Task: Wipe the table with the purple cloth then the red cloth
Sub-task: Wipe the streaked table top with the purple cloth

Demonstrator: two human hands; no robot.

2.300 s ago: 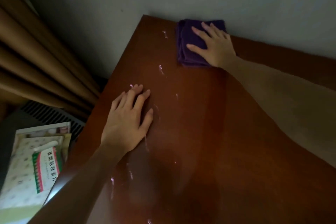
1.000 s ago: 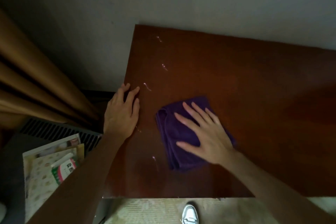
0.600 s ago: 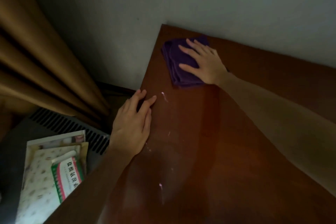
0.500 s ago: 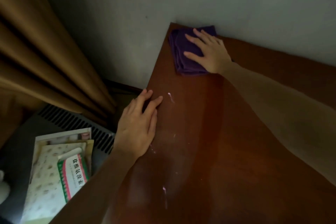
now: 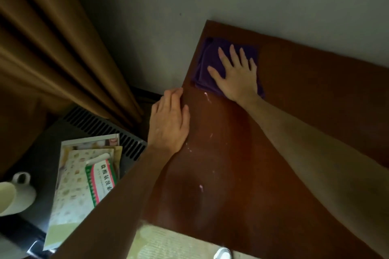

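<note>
**Purple cloth pressed at far left table corner**

Purple cloth (image 5: 207, 69) is held flat on the wooden table (image 5: 315, 111) by the right hand (image 5: 236, 78), fingers spread straight. The left hand (image 5: 168, 122) is laid flat on the table's left edge, gripping nothing. Pale smears (image 5: 207, 97) are seen between them.

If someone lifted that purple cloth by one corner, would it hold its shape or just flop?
Probably flop: the purple cloth looks like soft folded fabric, lying flat under the right hand. Its layers would likely fall open. It seems light, and should slide easily on the glossy table.
</note>
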